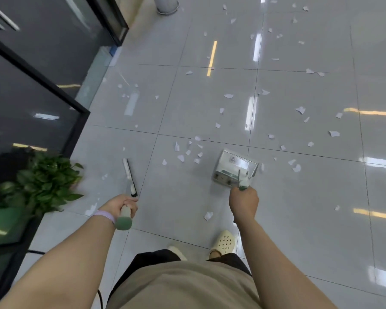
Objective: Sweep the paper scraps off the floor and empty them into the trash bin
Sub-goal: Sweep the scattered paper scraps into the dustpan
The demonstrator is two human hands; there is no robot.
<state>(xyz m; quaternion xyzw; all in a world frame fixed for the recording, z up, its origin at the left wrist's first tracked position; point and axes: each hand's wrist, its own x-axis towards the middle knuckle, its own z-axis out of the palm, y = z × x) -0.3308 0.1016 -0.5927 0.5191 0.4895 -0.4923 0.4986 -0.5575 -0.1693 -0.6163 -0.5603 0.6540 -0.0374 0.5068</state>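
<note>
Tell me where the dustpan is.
In the head view, the dustpan sits right of centre on the tiled floor, held by the right hand, beside a scrap cluster.

No legible text anywhere.

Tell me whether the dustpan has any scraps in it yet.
Apparently empty: the dustpan shows no white scraps inside, while paper scraps lie on the floor beside it.

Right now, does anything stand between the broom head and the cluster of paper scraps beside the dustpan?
Nothing visible does. Only bare floor tile lies between the broom and the paper scraps left of the dustpan.
</note>
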